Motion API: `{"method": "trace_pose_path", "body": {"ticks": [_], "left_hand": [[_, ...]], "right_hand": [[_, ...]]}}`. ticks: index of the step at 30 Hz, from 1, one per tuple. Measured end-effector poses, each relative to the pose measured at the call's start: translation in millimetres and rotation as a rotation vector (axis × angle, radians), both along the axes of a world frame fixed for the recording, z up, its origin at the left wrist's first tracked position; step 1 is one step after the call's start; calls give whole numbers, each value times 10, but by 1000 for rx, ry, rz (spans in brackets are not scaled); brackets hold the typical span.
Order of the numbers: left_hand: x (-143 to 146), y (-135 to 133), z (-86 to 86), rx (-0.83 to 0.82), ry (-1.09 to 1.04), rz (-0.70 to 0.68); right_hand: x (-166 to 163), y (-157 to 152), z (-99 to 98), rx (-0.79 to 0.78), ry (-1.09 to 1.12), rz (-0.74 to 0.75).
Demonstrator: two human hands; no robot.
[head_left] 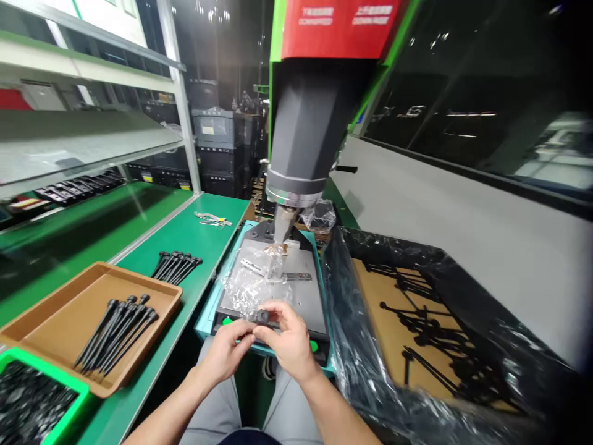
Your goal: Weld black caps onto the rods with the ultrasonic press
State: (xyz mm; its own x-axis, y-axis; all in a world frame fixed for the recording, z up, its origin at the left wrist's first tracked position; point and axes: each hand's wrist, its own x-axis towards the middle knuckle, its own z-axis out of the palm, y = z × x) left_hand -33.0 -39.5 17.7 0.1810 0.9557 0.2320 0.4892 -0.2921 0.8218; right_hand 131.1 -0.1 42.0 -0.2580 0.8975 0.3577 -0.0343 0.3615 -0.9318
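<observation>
My left hand (pixel 228 350) and my right hand (pixel 288 339) meet in front of the press base, fingers pinched together on a small black plastic part (pixel 262 317). The part sits between both sets of fingertips, just above the front edge of the grey base plate (pixel 306 296). Behind my hands a crumpled clear plastic bag (pixel 250 284) lies on the plate. The press head (pixel 303 148) hangs above, and its metal horn tip (pixel 282 225) points down at the fixture.
A brown tray (pixel 60 321) with several long black pins (pixel 118 330) stands left; more pins (pixel 176 266) lie on the green bench. A green bin (pixel 32 395) of black parts sits at the bottom left. A plastic-lined box (pixel 417 321) with finished pieces stands right.
</observation>
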Motion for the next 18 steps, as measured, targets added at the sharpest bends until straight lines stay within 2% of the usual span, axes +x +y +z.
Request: {"method": "trace_pose_path", "body": {"ticks": [3, 7, 10, 12, 15, 18], "left_hand": [[-358, -215, 90, 18, 92, 94], [-1140, -619, 191, -19, 348, 415], [-1761, -892, 245, -198, 606, 712], [-2076, -979, 271, -373, 725, 838], [-2321, -959, 273, -572, 826, 892], [-2350, -868, 221, -633, 876, 890]], "right_hand": [[49, 17, -61, -75, 68, 22], [167, 70, -213, -184, 93, 13], [203, 80, -305, -271, 81, 50], [195, 65, -341, -311, 76, 72], [177, 43, -375, -332, 53, 108], [198, 32, -383, -320, 15, 136]]}}
